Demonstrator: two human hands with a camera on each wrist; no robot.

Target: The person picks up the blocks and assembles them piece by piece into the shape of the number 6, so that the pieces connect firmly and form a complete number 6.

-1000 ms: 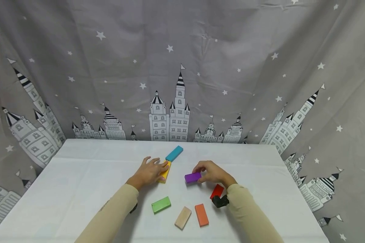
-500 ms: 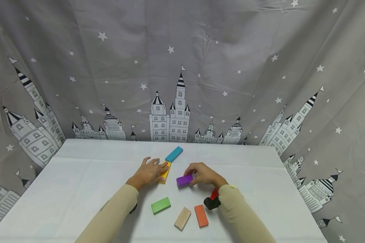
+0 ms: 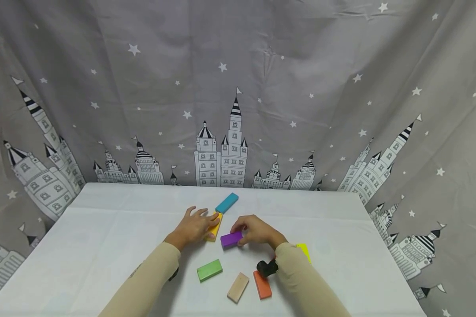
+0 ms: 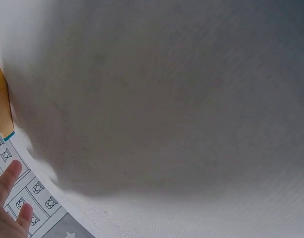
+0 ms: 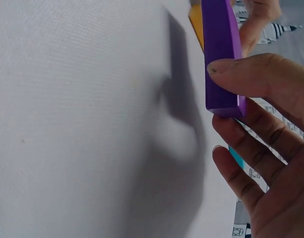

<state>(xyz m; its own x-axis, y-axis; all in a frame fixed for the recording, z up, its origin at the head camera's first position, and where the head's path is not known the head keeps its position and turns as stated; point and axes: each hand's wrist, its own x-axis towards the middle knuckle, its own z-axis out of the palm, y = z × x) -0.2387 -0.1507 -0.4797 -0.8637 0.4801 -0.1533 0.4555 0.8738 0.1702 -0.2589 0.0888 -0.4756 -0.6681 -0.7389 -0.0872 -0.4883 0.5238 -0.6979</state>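
Observation:
In the head view my left hand [image 3: 194,226] holds an orange-yellow block [image 3: 215,227], thumb at its near end and a finger near its far end. A blue block [image 3: 227,203] lies end to end with it, reaching away to the right. My right hand [image 3: 258,230] pinches a purple block [image 3: 231,240] by its right end, a short way right of the orange-yellow one. The right wrist view shows the thumb across the purple block [image 5: 220,44] with fingertips under its end, and its shadow falls on the tabletop. The left wrist view catches only an edge of the orange-yellow block [image 4: 0,94].
Nearer on the white table [image 3: 115,237] lie a green block [image 3: 209,270], a plain wooden block [image 3: 238,287] and an orange-red block [image 3: 262,285]. A yellow block [image 3: 303,252] shows beside the right sleeve, which mostly hides a red one. A grey castle-print curtain [image 3: 281,88] hangs behind.
My right hand has moved left with the purple block, closer to the orange-yellow one. Its sleeve now covers most of the red block and uncovers the yellow one. My left hand stays put.

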